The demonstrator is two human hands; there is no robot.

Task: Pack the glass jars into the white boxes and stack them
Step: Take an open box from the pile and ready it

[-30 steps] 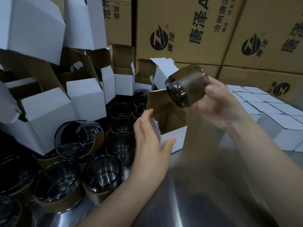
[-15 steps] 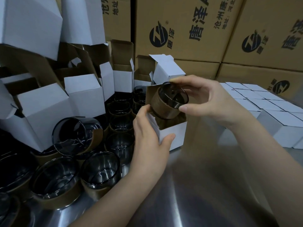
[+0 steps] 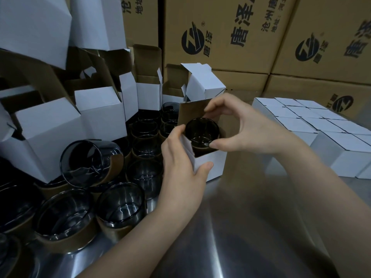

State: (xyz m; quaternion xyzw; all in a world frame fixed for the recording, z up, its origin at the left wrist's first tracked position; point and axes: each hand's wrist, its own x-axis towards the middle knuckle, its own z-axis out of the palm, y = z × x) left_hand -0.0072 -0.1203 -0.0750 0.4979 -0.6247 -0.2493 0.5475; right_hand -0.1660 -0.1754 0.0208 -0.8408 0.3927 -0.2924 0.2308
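Left hand (image 3: 180, 167), right hand (image 3: 251, 129) (two); held box (image 3: 213, 167), jar (image 3: 200, 131): one each.

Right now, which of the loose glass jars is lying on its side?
The tipped glass jar perched on top of the upright jars at the left; its mouth faces sideways, theirs face up.

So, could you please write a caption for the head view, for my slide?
Left hand grips an open white box; right hand holds a glass jar partly inside it.

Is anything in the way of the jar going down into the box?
Nothing visible is. The glass jar sits partway inside the open white box, its brown flap standing up behind. The left hand holds the box.
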